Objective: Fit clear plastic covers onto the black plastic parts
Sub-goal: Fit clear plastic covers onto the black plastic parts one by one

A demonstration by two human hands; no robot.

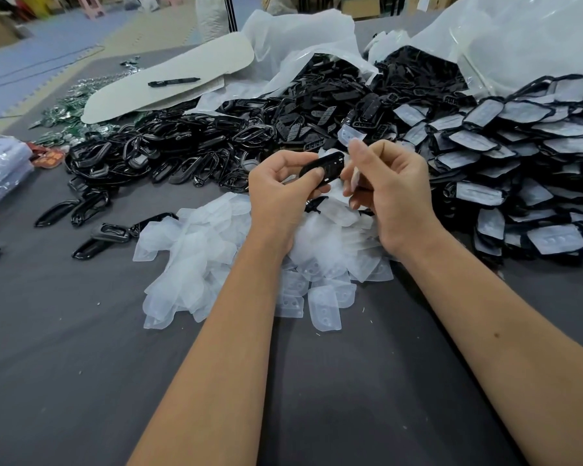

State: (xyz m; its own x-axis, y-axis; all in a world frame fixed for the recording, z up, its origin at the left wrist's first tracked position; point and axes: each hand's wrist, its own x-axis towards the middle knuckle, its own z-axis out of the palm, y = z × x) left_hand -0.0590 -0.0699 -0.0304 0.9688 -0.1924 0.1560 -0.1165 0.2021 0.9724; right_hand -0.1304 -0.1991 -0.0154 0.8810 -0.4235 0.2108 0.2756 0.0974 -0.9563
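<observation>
My left hand [280, 186] grips a black plastic part [325, 168] between thumb and fingers, above the table's middle. My right hand [389, 190] pinches a clear plastic cover [350, 134] that sticks up just to the right of the black part. Under both hands lies a heap of loose clear covers [216, 257]. Behind them spreads a big pile of bare black parts [189, 146]. At the right lie several black parts with covers fitted [505, 146].
A dark grey cloth table [64, 348] carries everything. A black marker pen [174, 82] lies on a white board at the back left. Large plastic bags [519, 38] stand at the back right. A stack of clear packets [0, 166] sits at the left edge.
</observation>
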